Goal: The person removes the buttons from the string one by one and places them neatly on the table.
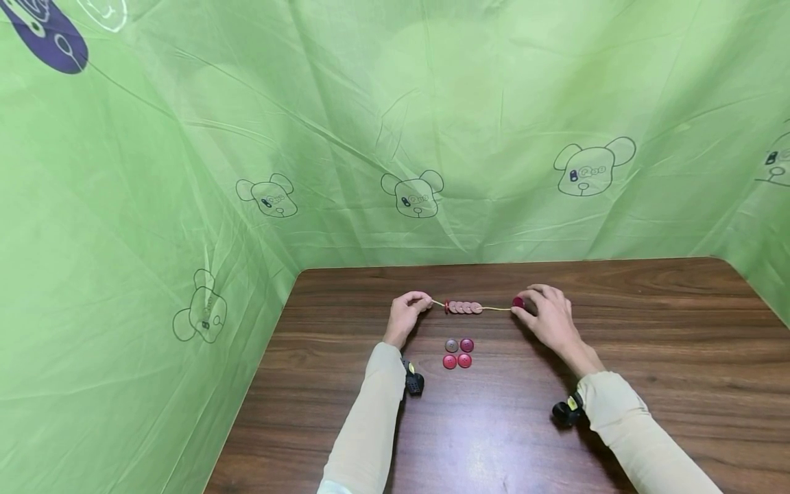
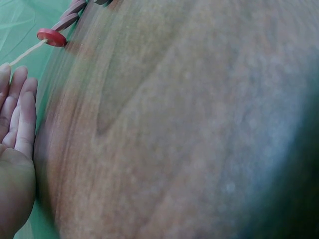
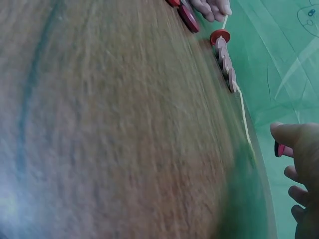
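Two hands: left hand [image 1: 408, 317], fingers pinching a pale cord [image 1: 496, 309]; right hand [image 1: 549, 319], fingers pinching one dark-red button [image 1: 518, 302]. Strung on the cord between them: one red button [image 1: 447, 307], four overlapping pinkish buttons [image 1: 465, 308]. Nearer the person, loose on the desk [image 1: 321, 343]: grey-brown button [image 1: 452, 346], magenta button [image 1: 467, 345], two bright-red buttons [image 1: 449, 361].

**Worn items, both arms**

Left sleeve [image 1: 364, 418]: long, pale cream-beige, plain cloth, softly creased, ending at the wrist. Light bluish patch [image 1: 335, 488] at its lowest visible part. Right sleeve [image 1: 642, 436]: same colour, cuff wide and loose, crease line behind it, possibly a fold. Left wrist unit [image 1: 415, 383]: compact, black, small yellow marking. Right wrist unit [image 1: 564, 414]: black, rounded, yellow marking likewise. Left grip [image 1: 407, 317], right grip [image 1: 549, 319]: both bare.
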A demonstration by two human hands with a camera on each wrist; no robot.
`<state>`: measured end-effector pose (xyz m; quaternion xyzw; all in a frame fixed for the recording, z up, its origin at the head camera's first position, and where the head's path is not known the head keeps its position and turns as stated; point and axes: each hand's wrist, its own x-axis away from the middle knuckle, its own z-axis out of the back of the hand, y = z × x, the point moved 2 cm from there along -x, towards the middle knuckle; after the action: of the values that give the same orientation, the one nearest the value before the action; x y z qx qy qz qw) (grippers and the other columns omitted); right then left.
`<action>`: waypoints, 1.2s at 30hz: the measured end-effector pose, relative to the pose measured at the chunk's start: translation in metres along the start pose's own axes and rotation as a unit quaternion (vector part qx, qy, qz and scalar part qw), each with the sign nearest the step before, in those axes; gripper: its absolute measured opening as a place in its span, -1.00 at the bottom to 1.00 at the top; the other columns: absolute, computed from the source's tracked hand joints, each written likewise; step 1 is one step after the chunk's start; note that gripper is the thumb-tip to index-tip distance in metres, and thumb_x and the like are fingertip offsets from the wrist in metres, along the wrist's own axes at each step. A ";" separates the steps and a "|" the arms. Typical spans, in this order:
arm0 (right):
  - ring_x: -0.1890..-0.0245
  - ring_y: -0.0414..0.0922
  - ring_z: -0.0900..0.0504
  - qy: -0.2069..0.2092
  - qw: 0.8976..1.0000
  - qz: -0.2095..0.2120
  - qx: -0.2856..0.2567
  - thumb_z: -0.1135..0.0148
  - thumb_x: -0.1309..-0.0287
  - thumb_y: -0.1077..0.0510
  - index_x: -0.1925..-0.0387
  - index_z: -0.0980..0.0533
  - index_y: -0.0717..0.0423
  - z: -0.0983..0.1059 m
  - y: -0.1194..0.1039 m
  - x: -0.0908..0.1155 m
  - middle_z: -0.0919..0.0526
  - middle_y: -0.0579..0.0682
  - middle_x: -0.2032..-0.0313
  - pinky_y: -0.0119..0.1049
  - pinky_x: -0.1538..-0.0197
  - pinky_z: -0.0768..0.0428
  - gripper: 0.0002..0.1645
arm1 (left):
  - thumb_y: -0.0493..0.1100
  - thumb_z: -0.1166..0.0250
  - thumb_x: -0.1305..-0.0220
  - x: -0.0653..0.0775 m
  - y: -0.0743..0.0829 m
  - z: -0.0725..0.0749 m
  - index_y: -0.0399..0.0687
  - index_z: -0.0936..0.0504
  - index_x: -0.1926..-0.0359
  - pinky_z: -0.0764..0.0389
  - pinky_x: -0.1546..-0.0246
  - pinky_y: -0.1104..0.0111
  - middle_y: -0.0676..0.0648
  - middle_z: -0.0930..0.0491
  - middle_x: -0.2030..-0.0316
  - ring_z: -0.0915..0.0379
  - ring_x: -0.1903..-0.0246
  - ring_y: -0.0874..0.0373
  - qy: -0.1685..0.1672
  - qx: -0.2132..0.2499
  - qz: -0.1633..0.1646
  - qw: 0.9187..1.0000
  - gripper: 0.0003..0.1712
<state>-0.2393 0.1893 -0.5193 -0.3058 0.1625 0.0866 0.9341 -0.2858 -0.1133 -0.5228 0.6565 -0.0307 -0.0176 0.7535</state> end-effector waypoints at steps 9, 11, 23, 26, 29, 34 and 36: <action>-0.14 0.26 -0.30 0.005 1.000 0.022 -0.004 -0.41 -0.03 0.03 0.15 -0.59 0.11 -0.006 -0.009 0.004 -0.50 0.21 -0.06 0.20 -0.09 -0.18 -0.64 | -0.29 -0.25 -0.27 0.001 0.000 -0.001 -0.42 -0.64 0.19 -0.56 0.03 0.04 -0.43 -0.64 0.21 -0.59 0.16 -0.18 0.012 -0.008 -0.002 1.000 -0.79; -0.14 0.25 -0.30 0.004 1.000 0.026 -0.006 -0.41 -0.02 0.04 0.16 -0.60 0.11 -0.007 -0.011 0.004 -0.50 0.20 -0.06 0.19 -0.09 -0.18 -0.65 | -0.27 -0.26 -0.26 -0.005 -0.009 -0.001 -0.41 -0.65 0.19 -0.56 0.04 0.04 -0.41 -0.65 0.22 -0.59 0.17 -0.17 0.011 -0.005 -0.001 1.000 -0.78; -0.13 0.21 -0.32 -0.009 0.999 0.048 -0.006 -0.41 -0.02 0.02 0.17 -0.60 0.07 -0.014 -0.024 0.007 -0.52 0.17 -0.04 0.17 -0.08 -0.19 -0.66 | -0.17 -0.34 -0.21 -0.011 -0.022 0.000 -0.18 -0.71 0.30 -0.59 0.23 0.37 -0.13 -0.71 0.38 -0.58 0.36 0.22 0.027 -0.021 -0.013 0.999 -0.86; -0.15 0.19 -0.32 -0.016 0.998 0.055 -0.004 -0.41 -0.03 0.02 0.17 -0.60 0.05 -0.015 -0.027 0.007 -0.52 0.16 -0.05 0.16 -0.09 -0.19 -0.67 | -0.19 -0.33 -0.20 -0.011 -0.021 0.000 -0.19 -0.71 0.31 -0.58 0.25 0.39 -0.09 -0.70 0.41 -0.56 0.38 0.24 0.026 -0.021 -0.014 0.999 -0.86; -0.15 0.17 -0.33 -0.024 0.998 0.065 0.000 -0.41 -0.03 0.01 0.17 -0.61 0.05 -0.017 -0.031 0.009 -0.52 0.15 -0.05 0.15 -0.07 -0.21 -0.67 | -0.20 -0.34 -0.20 -0.012 -0.022 -0.001 -0.19 -0.70 0.32 -0.57 0.26 0.39 -0.06 -0.69 0.43 -0.55 0.39 0.25 0.026 -0.019 -0.014 0.999 -0.88; -0.14 0.18 -0.32 -0.041 0.996 0.077 0.004 -0.40 -0.03 0.01 0.16 -0.61 0.06 -0.020 -0.036 0.012 -0.52 0.15 -0.05 0.16 -0.07 -0.23 -0.66 | -0.23 -0.32 -0.21 -0.007 -0.013 -0.001 -0.24 -0.70 0.28 -0.61 0.16 0.23 -0.19 -0.70 0.37 -0.62 0.30 0.02 0.020 -0.013 -0.011 1.000 -0.86; -0.14 0.17 -0.32 -0.048 0.996 0.079 0.005 -0.40 -0.04 0.01 0.15 -0.61 0.06 -0.021 -0.038 0.013 -0.52 0.14 -0.05 0.17 -0.09 -0.22 -0.65 | -0.22 -0.32 -0.22 -0.006 -0.013 -0.001 -0.27 -0.70 0.26 -0.60 0.11 0.16 -0.26 -0.70 0.33 -0.62 0.25 -0.08 0.018 -0.012 -0.011 1.000 -0.84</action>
<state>-0.2223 0.1469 -0.5191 -0.2829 0.1416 0.1734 0.9327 -0.2921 -0.1140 -0.5358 0.6480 -0.0097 -0.0139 0.7615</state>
